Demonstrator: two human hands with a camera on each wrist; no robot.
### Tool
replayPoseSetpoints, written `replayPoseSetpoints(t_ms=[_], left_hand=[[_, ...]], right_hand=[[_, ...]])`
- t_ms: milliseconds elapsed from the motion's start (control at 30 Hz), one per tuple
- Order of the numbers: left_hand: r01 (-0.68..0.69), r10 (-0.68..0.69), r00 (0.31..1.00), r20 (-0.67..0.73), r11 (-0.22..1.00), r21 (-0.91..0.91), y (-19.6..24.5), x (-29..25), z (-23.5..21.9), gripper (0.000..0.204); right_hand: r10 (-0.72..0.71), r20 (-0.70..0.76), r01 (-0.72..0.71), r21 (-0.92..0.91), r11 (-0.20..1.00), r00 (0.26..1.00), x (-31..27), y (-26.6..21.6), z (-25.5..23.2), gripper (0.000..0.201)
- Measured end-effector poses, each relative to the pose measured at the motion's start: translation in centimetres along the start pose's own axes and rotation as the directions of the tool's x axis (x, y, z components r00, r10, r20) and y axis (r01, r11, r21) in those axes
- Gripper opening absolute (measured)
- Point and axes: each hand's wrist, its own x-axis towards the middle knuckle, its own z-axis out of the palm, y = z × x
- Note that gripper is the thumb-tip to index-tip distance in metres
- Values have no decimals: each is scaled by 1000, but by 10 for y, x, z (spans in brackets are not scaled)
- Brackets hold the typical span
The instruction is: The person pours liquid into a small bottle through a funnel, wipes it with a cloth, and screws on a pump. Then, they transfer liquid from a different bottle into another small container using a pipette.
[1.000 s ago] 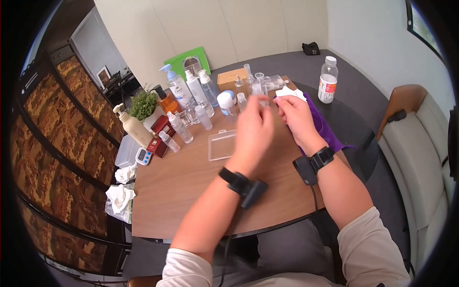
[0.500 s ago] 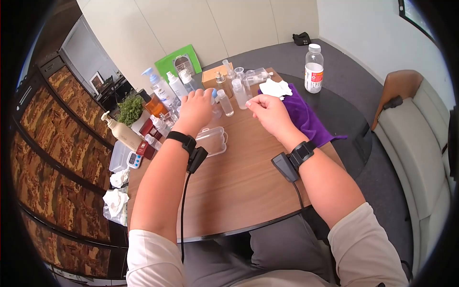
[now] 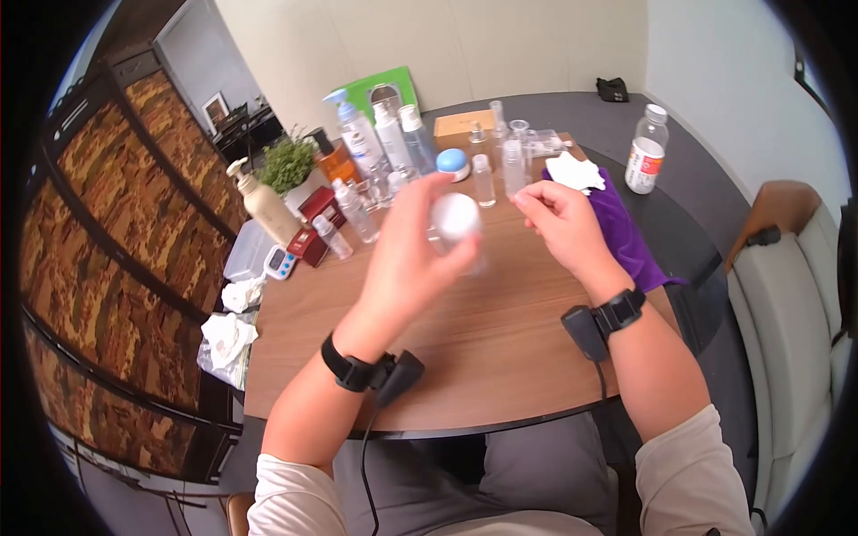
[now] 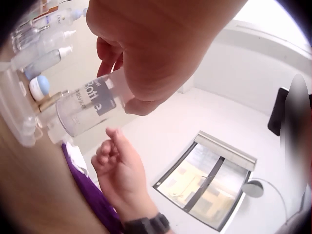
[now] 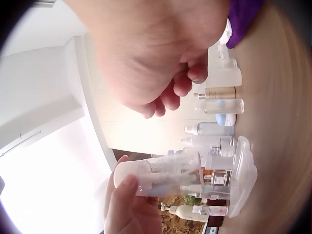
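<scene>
My left hand (image 3: 407, 255) grips a clear plastic bottle (image 4: 87, 109) by its white cap (image 3: 458, 217), holding it raised over the table. Dark printed lettering ending in "ottle" shows on its side in the left wrist view. In the head view the bottle is blurred. Just to its right hovers my right hand (image 3: 563, 223), fingers curled in and thumb tip close to the index finger. Nothing shows between those fingers in either wrist view. A clear plastic box (image 5: 243, 178) lies on the table beneath the bottle.
Behind the hands stand a small clear bottle (image 3: 483, 183), a frosted bottle (image 3: 514, 170) and a blue-lidded jar (image 3: 453, 164). Several pump and spray bottles line the left back beside a potted plant (image 3: 288, 165). At right lie a purple cloth (image 3: 626, 232) and white tissue (image 3: 575, 172).
My left hand reached out among the bottles, took the white-capped bottle and lifted it back toward me. The right hand stays raised at the right, fingers still curled. The head view has shifted.
</scene>
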Motion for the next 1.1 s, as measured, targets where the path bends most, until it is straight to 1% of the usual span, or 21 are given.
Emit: replayPoseSetpoints(t_ms=[33,67,167,233,267,300,367,433,500,533,567,633,667,700,767,800,833,900,967,1033,1100], left_hand=[[105,-98,994,56,986,-131,5,-10,0,70],[137,-121,988,92,972,-191,4,-17,3,79],[126,-98,988,116,955,-269,-8,-37,14,87],[210,-161,974,159,905,-369,-15,-45,21,90],[185,-144,980,134,911,-370,-18,-48,27,92],[190,-154,980,124,907,-376,-22,-49,30,92],[151,-115,987,115,906,-394,-29,-50,34,89],[219,-181,975,126,877,-428,-31,-51,36,92],[118,-101,992,71,949,-294,-32,-54,37,91],[80,-65,995,70,971,-226,-33,-55,35,82],[88,-77,995,56,969,-230,-33,-56,31,82],[173,-147,960,238,980,-95,-30,-55,24,70],[150,-133,977,164,984,-95,-30,-56,26,58],[157,-139,978,157,982,-109,-32,-56,26,58],[147,-134,975,174,987,-63,-37,-56,23,53],[98,-90,988,125,994,-56,-41,-56,22,48],[99,-89,988,123,992,-76,-44,-55,20,48],[90,-92,979,182,996,20,-46,-53,14,42],[104,-98,982,163,994,-26,-50,-57,17,35],[56,-72,980,183,994,91,-51,-54,9,34],[69,-83,980,178,994,87,-50,-54,7,36]], right_hand=[[1,17,-1,0,1000,1000,-5,-6,3,20],[-23,58,22,11,1000,998,-9,-12,6,20],[-96,158,94,20,995,983,-16,-17,11,25],[-201,291,242,-111,964,935,-20,-22,16,37],[-214,338,293,-201,935,917,-20,-31,19,46],[-210,352,294,-205,934,912,-21,-31,24,46],[-372,364,497,-362,788,854,-21,-30,32,42],[-313,381,464,-421,779,870,-22,-33,36,37],[-153,264,271,-505,820,952,-23,-35,36,35],[-124,231,224,-481,847,965,-23,-30,35,33],[-121,248,231,-486,843,961,-22,-23,36,33],[-63,137,95,-237,967,989,-23,-12,37,31],[-52,182,105,-298,949,982,-24,-13,34,31],[-44,190,102,-311,945,981,-23,-12,33,31],[7,240,45,-213,976,971,-24,-9,33,32],[19,239,38,-231,972,971,-24,-9,33,32],[35,267,21,-205,979,963,-25,-8,33,36],[65,290,-6,-200,980,955,-24,-10,33,39],[-122,441,254,-253,934,889,-21,-13,34,45],[-147,487,288,-227,930,861,-23,-15,33,48],[-249,448,353,-166,921,859,-24,-23,41,45]])
